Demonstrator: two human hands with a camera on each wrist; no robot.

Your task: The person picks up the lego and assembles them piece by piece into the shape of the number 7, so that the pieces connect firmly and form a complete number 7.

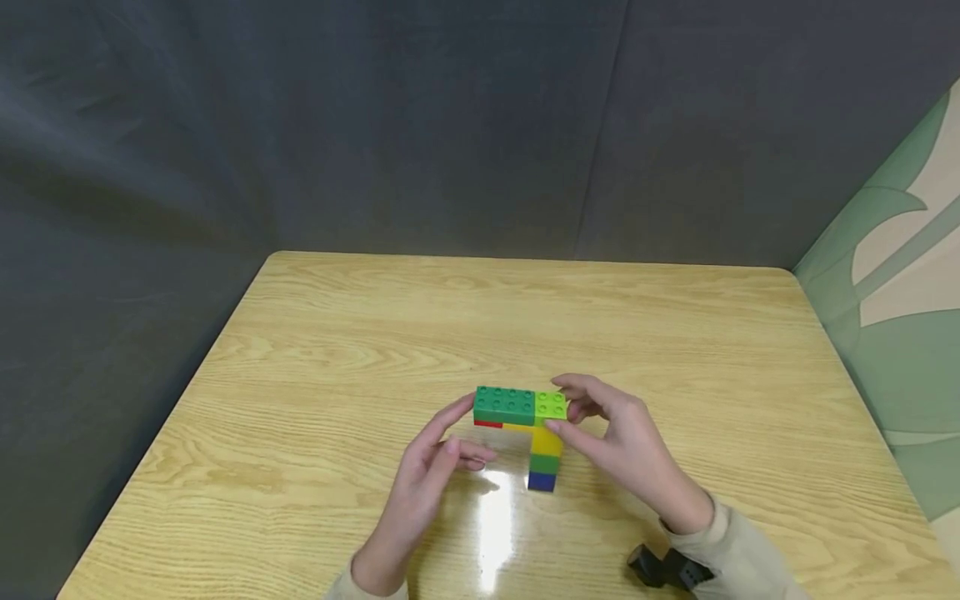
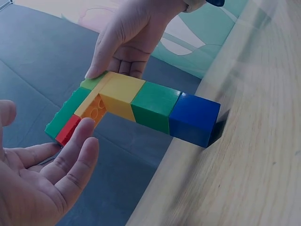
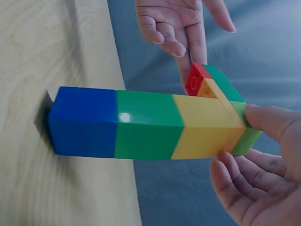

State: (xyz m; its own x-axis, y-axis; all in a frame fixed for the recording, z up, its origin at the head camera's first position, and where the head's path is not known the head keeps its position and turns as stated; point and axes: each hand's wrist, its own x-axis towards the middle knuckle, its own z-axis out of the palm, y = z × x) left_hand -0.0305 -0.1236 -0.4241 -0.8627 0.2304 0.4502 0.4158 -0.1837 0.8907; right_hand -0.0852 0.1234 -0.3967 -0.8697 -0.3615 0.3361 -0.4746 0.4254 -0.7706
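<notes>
An L-shaped build of toy building blocks rises from the table, its column made of a blue block [image 2: 193, 117], a green block [image 2: 155, 106] and a yellow block [image 2: 121, 94]. A light green brick [image 1: 551, 405] tops the column, and my right hand [image 1: 637, 437] pinches it between thumb and fingers. Reaching left from there is a longer dark green brick [image 1: 504, 407], with an orange-yellow piece [image 3: 211, 88] and a red brick [image 3: 195, 79] beneath. My left hand [image 1: 422, 477] has its fingers extended, the index at the dark green brick's left end. Whether the blue block fully touches the table is unclear.
The build stands over a wood-grain table [image 1: 337, 350]. A black device [image 1: 663, 568] sits by the right sleeve at the table's near side. Dark cloth [image 1: 450, 125] hangs behind and to the left; a green leaf-patterned curtain [image 1: 907, 350] borders the right.
</notes>
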